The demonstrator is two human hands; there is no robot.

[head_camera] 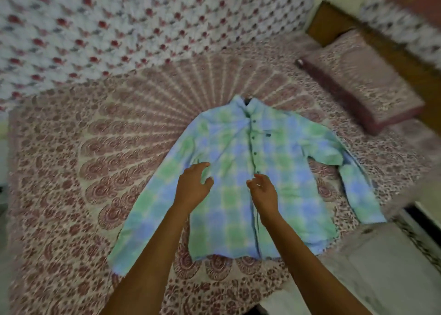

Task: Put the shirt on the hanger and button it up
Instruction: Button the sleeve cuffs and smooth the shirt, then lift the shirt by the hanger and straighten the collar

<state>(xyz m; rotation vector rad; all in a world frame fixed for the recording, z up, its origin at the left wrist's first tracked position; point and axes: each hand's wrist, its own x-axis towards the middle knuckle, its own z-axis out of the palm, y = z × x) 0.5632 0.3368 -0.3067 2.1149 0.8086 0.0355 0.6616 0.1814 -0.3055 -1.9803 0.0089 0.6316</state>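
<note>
Shirt [238, 171]: checked, flat on bed [71, 171], hanger [248, 98] hook at collar. Left hand [193, 186]: above shirt, grip apart. Right hand [263, 191]: at button strip, fingers curled; grip unclear, blurred.

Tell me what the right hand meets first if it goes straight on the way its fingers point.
Probably the shirt: the right hand aims at the button placket, with a dark button just ahead of its fingertips. How high the hand is above the fabric is unclear.

Home bedroom: patterned bedspread [71, 171], pillow [362, 81], wooden headboard [334, 21].
</note>
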